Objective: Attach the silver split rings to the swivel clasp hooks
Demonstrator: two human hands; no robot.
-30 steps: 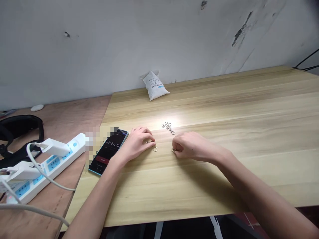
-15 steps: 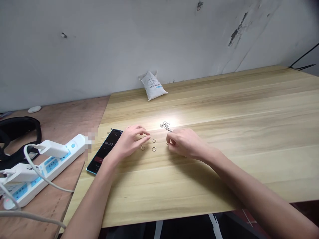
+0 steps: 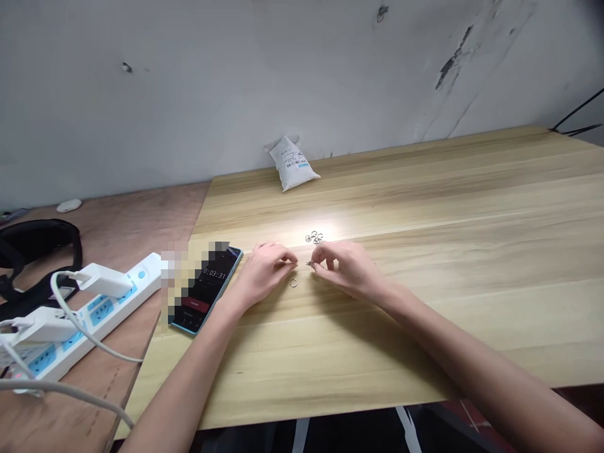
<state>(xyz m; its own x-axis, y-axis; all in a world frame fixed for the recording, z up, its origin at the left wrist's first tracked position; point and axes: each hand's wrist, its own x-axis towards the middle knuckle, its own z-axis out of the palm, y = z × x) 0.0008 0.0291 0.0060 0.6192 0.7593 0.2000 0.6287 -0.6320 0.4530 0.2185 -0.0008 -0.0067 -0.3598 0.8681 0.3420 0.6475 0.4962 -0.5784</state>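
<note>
My left hand (image 3: 265,272) rests on the light wooden table (image 3: 425,251) with thumb and forefinger pinched together; what they hold is too small to make out. My right hand (image 3: 343,265) faces it a few centimetres away and pinches a small metal piece at its fingertips. One small metal ring (image 3: 293,283) lies loose on the table just below the gap between the hands. A little cluster of metal rings (image 3: 314,238) lies just beyond the right hand in a bright spot of light.
A phone (image 3: 206,287) with a running timer lies left of my left hand. A white power strip (image 3: 85,305) with chargers and cables sits on the brown table at left, near a black strap (image 3: 38,242). A small white bag (image 3: 292,162) leans at the wall.
Both hands have drawn together, fingertips now nearly meeting. Of the loose rings seen half a second ago, only one still shows on the table.
</note>
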